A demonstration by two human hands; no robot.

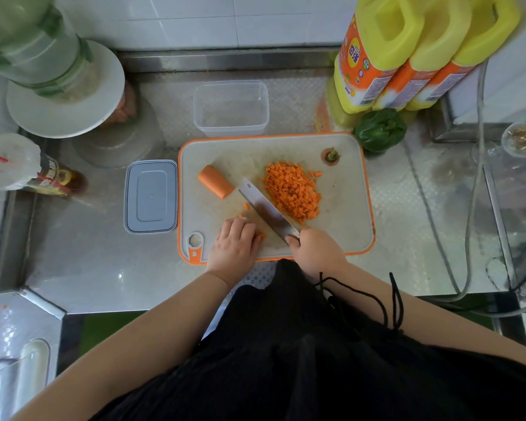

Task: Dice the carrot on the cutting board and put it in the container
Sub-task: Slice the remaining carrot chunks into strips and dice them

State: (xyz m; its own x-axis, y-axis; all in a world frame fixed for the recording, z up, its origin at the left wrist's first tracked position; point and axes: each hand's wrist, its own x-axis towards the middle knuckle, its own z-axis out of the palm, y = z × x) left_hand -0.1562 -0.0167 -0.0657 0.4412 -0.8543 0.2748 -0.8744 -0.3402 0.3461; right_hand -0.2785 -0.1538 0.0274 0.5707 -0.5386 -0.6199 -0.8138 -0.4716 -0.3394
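The right hand (315, 252) clamped the knife (266, 209) while the left hand (236, 243) curled over carrot bits (259, 236) — seemingly — near the blade on the cutting board (343, 189), risking a nick.

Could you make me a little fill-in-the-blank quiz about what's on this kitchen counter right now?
1. The right hand grips the handle of a ____.
2. The clear container behind the cutting board holds ____ carrot so far.
3. The pile of diced carrot lies to the ____ of the knife blade.
4. The uncut carrot piece lies on the board near the grey ____.

Missing words: knife; no; right; lid
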